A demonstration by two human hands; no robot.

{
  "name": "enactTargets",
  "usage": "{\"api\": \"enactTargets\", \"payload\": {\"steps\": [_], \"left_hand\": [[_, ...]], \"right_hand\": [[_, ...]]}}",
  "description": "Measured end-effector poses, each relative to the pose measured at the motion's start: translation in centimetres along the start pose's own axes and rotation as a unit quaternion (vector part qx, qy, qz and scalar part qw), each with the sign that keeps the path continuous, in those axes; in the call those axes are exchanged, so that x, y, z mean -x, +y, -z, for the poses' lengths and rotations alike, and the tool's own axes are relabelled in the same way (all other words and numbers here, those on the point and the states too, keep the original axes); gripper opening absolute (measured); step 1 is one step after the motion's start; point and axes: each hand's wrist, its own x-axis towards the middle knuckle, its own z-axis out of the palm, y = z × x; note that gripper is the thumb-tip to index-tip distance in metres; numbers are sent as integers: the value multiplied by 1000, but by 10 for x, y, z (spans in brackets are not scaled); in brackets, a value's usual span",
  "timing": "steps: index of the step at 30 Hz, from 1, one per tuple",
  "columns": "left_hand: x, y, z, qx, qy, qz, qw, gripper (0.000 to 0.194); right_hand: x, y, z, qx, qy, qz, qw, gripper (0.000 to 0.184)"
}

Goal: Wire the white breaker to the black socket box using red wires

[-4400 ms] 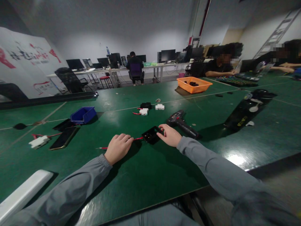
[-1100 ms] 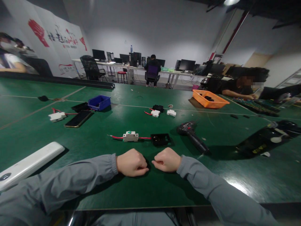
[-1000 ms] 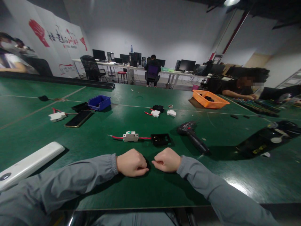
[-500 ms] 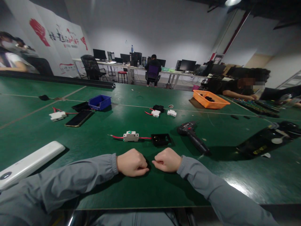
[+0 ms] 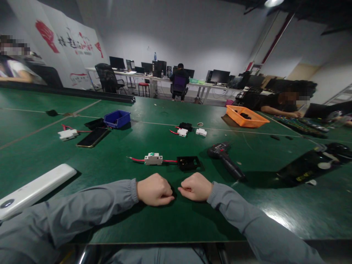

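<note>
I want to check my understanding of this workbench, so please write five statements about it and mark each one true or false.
1. The left hand and the right hand are both closed. True.
2. The right hand holds the drill. False: the drill lies on the table, apart from both hands.
3. A red wire runs between the nearest white breaker and the open black box. True.
4. The phone stands upright. False: it lies flat.
5. The orange bin is empty. False: there are black pieces in it.
</note>
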Motion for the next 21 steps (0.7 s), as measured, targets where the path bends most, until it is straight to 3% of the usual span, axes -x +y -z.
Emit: {"api": "enactTargets", "payload": {"steps": [16,21], "left_hand": [[0,0,-1,7,19,-5,1000,33],[-1,0,0,-7,0,-1,1000,33]], "right_hand": [[-1,-2,4,-2,-8,1,1000,40],[-1,-1,2,-1,-1,-1,1000,39]]}}
